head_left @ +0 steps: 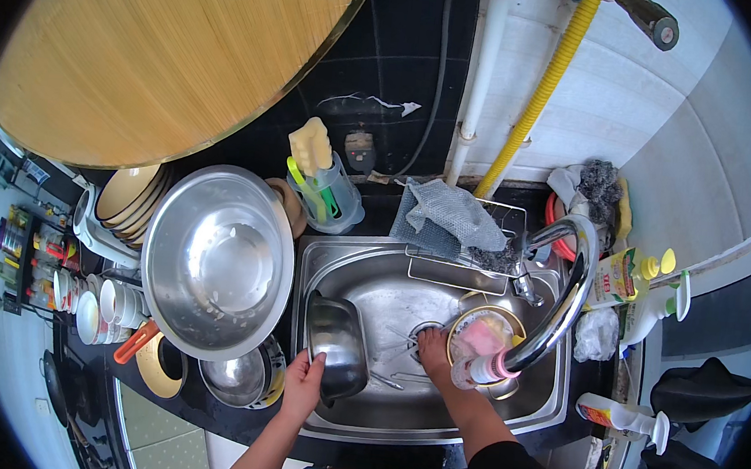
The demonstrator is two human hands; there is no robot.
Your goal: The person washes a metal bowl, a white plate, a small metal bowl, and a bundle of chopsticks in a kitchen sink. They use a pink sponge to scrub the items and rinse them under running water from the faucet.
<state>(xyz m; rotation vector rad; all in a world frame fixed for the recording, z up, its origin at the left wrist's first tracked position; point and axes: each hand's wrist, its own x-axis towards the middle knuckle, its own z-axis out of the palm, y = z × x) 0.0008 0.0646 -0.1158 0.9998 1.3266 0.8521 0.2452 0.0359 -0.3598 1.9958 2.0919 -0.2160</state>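
Observation:
In the steel sink (pixel 378 427), my left hand (pixel 303 382) is closed on the rim of a deep steel bowl (pixel 338 342), tilted on its side against the left wall. My right hand (pixel 431 352) reaches down to the drain (pixel 425 329), fingers bunched together; whatever they grip is hidden. Thin metal utensils (pixel 390 380) lie on the sink floor between my hands. Right of my right hand, a yellow-rimmed bowl (pixel 486 310) holds a pink cloth (pixel 484 337) and suds, beneath the pink-tipped chrome faucet (pixel 576 290).
A large steel basin (pixel 219 266), stacked bowls (pixel 131 202) and cups (pixel 119 304) crowd the left counter. Grey mesh cloths (pixel 456 216) lie over a wire rack (pixel 456 272) behind the sink. Bottles (pixel 615 278) stand at the right. A round wooden board (pixel 169 51) leans above.

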